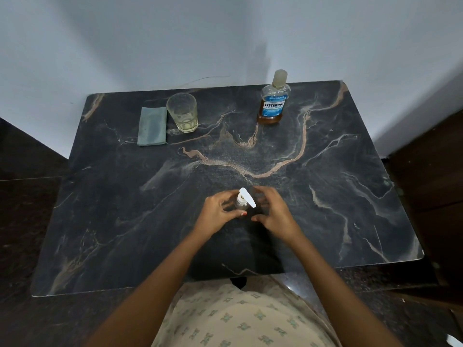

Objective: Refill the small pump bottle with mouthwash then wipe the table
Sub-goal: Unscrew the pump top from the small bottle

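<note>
At lower centre, the left hand fingers grip the bottle. The right hand fingers curve loosely beside the pump, holding nothing. Best to keep the bottle upright and twist the pump off gently.

The table was black stone with wavy tan and white lines, and the wall was pale grey-blue. The cloth was dull grey-green, the glass was clear with pale yellow at the bottom, and the mouthwash bottle was clear with a blue label, white letters and brown liquid low down. The small pump bottle was clear with a white top, and the person's clothes were cream with little green shapes.
</note>
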`<state>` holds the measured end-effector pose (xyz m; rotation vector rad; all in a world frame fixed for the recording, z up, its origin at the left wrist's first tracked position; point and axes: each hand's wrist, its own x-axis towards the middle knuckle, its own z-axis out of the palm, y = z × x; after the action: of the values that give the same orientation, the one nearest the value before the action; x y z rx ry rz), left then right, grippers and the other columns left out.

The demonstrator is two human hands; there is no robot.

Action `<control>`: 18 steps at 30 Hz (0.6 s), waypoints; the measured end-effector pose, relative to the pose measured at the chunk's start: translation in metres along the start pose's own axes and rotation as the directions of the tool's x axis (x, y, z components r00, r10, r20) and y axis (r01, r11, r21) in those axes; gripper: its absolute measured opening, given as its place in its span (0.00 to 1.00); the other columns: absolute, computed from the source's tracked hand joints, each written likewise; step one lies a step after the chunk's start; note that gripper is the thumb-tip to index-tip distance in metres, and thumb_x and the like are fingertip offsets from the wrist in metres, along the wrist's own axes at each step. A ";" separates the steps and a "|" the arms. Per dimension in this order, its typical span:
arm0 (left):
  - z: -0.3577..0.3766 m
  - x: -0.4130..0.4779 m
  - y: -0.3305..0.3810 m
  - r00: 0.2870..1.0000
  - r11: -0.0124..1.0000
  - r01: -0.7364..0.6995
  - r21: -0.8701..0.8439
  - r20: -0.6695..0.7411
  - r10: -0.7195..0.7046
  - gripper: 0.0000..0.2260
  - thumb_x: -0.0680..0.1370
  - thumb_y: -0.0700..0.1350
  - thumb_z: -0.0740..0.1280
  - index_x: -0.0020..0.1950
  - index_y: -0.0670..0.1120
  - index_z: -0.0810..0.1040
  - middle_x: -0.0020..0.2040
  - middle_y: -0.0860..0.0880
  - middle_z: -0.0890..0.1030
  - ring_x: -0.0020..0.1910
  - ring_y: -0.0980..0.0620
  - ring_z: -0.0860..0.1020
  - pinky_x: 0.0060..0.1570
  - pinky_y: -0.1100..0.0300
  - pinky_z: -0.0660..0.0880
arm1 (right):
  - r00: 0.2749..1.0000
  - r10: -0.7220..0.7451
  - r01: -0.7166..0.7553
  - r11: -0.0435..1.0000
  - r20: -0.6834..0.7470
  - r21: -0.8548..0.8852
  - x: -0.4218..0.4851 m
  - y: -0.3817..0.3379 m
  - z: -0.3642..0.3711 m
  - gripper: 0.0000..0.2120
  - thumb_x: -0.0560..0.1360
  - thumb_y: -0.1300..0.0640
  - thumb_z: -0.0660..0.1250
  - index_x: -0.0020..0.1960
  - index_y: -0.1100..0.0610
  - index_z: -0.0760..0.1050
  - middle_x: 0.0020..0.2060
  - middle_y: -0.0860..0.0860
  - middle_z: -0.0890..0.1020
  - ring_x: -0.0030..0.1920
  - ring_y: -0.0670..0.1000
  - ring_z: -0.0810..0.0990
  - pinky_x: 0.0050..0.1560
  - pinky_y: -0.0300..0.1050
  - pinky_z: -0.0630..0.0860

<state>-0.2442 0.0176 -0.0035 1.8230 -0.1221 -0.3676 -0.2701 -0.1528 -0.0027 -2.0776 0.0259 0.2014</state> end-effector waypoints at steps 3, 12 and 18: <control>0.000 0.000 0.000 1.000 1.000 -0.007 -0.013 -0.005 0.007 0.24 0.63 0.32 0.75 0.59 0.39 0.76 0.50 0.51 0.79 0.48 0.63 0.77 0.48 0.75 0.71 | 0.995 -0.085 0.085 0.996 -0.049 -0.014 -0.004 -0.017 -0.010 0.27 0.61 0.65 0.77 0.57 0.59 0.73 0.49 0.48 0.72 0.44 0.40 0.72 0.45 0.23 0.68; -0.001 -0.002 0.003 0.999 0.998 -0.053 -0.032 0.010 0.054 0.24 0.64 0.29 0.73 0.59 0.42 0.76 0.49 0.48 0.80 0.47 0.59 0.80 0.50 0.69 0.74 | 0.981 -0.064 0.072 0.996 -0.186 0.042 0.003 -0.043 0.011 0.12 0.63 0.62 0.76 0.44 0.58 0.76 0.39 0.49 0.75 0.38 0.41 0.73 0.39 0.26 0.68; -0.002 -0.001 0.003 0.998 0.997 -0.056 -0.057 0.037 0.058 0.24 0.64 0.29 0.73 0.59 0.41 0.75 0.50 0.46 0.80 0.47 0.63 0.80 0.50 0.70 0.74 | 0.978 -0.092 0.111 0.989 -0.189 0.094 0.004 -0.042 0.010 0.10 0.63 0.63 0.76 0.44 0.60 0.79 0.38 0.46 0.77 0.40 0.43 0.76 0.40 0.29 0.71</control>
<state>-0.2439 0.0183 0.0002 1.7537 -0.1889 -0.3627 -0.2629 -0.1231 0.0287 -1.9815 0.0412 -0.0546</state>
